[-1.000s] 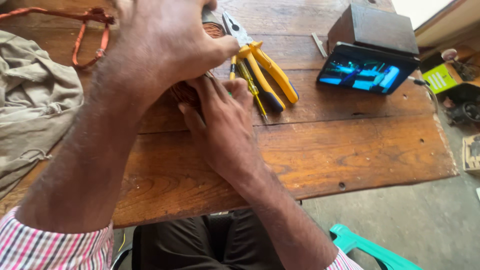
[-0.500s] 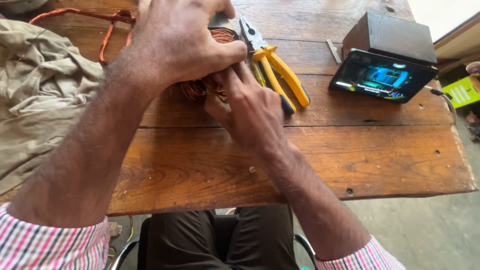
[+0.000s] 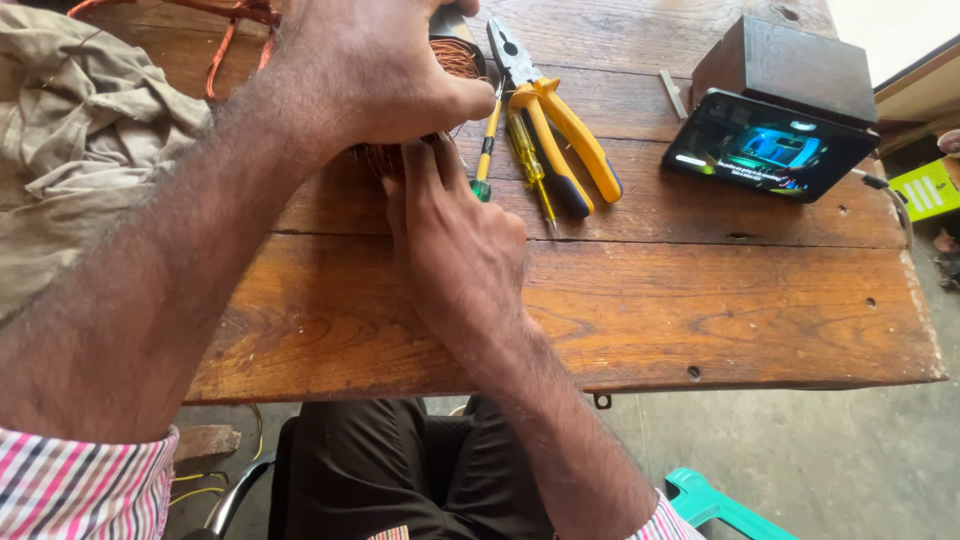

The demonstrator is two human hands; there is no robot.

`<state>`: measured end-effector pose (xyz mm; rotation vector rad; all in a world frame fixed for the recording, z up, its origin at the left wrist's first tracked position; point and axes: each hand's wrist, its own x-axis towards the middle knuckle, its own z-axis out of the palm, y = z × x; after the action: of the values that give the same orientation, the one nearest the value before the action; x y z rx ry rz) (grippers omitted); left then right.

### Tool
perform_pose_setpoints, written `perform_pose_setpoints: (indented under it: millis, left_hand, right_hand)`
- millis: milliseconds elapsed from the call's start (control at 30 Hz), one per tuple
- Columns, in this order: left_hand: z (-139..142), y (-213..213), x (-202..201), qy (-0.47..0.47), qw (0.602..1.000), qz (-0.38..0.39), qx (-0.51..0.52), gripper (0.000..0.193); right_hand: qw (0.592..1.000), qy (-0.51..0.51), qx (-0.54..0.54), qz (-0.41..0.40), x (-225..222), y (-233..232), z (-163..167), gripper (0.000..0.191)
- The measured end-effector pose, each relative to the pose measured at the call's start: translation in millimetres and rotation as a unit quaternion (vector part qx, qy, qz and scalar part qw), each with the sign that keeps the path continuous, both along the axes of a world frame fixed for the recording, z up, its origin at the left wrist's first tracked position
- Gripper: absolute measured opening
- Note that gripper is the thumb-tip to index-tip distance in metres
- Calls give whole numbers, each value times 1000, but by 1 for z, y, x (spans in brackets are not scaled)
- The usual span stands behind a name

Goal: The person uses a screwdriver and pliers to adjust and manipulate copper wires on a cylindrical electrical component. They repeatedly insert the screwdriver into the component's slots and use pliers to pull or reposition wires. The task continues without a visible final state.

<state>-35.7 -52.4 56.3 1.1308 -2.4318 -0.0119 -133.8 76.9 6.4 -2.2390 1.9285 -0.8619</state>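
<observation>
Both hands slid down-left since prev frame; I saw L hand clamped over coil, R hand fingers curled, pinching its wire by pliers.

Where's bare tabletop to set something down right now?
Free: the near-right planks of the table, between the right hand, the phone and the front edge. Crowded: around the copper coil, pliers and screwdrivers; cloth fills the left.
</observation>
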Motion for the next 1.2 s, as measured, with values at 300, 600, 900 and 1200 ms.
perform_pose_setpoints:
  millis: [300, 600, 900, 1200]
  left_hand:
    - [1, 6, -1, -6, 999, 33, 14, 55]
    - [2, 13, -2, -1, 998, 42, 38, 53]
    - [0, 11, -2, -24, 985, 83, 149, 59]
    - [9, 0, 13, 87, 984, -15, 154, 65]
  right_hand:
    - [1000, 15, 7, -1, -3, 4, -11, 33]
    - [999, 8, -35, 13, -8, 9, -12, 31]
    - [987, -77, -137, 41, -13, 18, -8, 36]
    - [978, -181, -83, -59, -27, -3, 1, 23]
